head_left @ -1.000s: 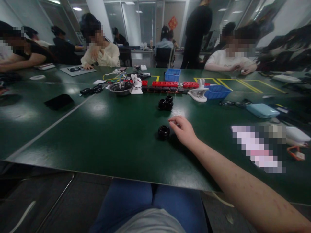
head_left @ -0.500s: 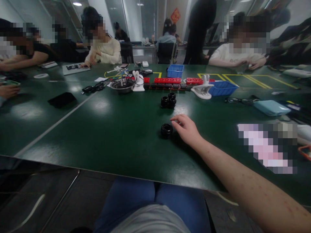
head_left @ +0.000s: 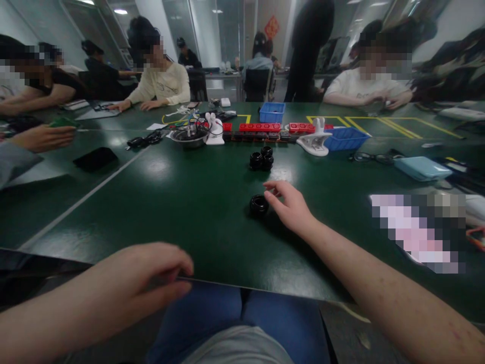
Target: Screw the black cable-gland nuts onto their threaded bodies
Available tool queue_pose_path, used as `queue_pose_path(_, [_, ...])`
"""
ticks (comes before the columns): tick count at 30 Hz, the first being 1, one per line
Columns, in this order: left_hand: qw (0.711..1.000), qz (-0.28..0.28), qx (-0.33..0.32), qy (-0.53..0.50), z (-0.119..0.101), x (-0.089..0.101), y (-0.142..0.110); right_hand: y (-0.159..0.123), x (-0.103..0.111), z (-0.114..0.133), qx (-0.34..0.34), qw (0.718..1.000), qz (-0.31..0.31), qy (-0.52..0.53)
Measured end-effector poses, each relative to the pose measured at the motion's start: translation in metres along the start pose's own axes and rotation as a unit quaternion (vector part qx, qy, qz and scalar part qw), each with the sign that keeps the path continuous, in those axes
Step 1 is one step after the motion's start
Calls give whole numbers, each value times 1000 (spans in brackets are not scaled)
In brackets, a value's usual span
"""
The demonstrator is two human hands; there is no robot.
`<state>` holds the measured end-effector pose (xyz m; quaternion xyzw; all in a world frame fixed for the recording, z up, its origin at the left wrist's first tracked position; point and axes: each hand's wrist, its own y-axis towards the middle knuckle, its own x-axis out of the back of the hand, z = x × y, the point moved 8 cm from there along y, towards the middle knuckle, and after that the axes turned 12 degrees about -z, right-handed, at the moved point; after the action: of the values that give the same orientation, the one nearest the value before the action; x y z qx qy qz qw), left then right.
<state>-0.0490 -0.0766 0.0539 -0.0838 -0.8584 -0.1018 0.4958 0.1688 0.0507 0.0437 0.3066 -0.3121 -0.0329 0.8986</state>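
A glossy black ring-shaped piece (head_left: pixel 259 205), with a round hole in its top, lies on the green table (head_left: pixel 212 217). My right hand (head_left: pixel 288 205) is right beside it on the right. Its fingers are loosely bent and apart, the thumb tip close to the ring's edge, and nothing is gripped. Farther back, several similar black rings (head_left: pixel 261 161) stand in a small cluster. Over the table's front edge is my left hand (head_left: pixel 162 270), with fingers curved and thumb apart, holding nothing.
Behind the rings stand a row of red blocks (head_left: pixel 259 127), two white clamp-like stands (head_left: pixel 214 129), a metal bowl (head_left: pixel 189 137) and blue bins (head_left: pixel 346 138). A black pouch-like thing (head_left: pixel 95 158) lies left; glasses (head_left: pixel 366 157) and a light-blue case (head_left: pixel 422 168) lie right. A co-worker's hand (head_left: pixel 45 137) reaches in from the left.
My left hand has come into view at the lower left. My right hand stays almost in place beside the ring. The co-worker's hand at the left has moved farther in, holding something green.
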Motion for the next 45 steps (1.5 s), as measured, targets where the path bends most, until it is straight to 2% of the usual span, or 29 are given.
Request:
queue_pose_path(1, [998, 55, -38, 14, -8, -10, 23, -1, 0, 6, 18, 1000, 6, -11])
queue_pose_path(3, [996, 2, -79, 30, -14, -14, 73, -4, -1, 19, 59, 997, 20, -40])
queue_pose_path(5, [994, -11, -102, 29, -13, -36, 114, -7, -3, 30, 91, 993, 36, -71])
queue_pose_path(7, [989, 15, -144, -3, -16, -64, 141, -9, -4, 35, 99, 989, 51, -97])
queue_pose_path(9, [981, 24, -189, -36, -22, -83, 154, -9, -6, 35, 93, 987, 67, -114])
queue_pose_path(12, [974, 34, -215, -70, -30, -93, 158, -7, -6, 32, 80, 987, 80, -113])
queue_pose_path(20, [972, 12, -205, -118, -30, -86, 159, -7, -10, 31, 60, 991, 103, -67])
queue_pose_path(27, [974, -12, -192, -122, -27, -87, 161, -7, -15, 43, 105, 987, 106, -62])
queue_pose_path(35, [974, -20, -201, -103, -28, -88, 161, -15, -20, 61, 151, 974, 153, -68])
queue_pose_path(40, [975, -19, -188, -119, -28, -85, 162, -20, -12, 61, 158, 976, 138, -66])
queue_pose_path(45, [976, -5, -181, -119, -26, -88, 163, -15, -6, 49, 139, 977, 113, -115])
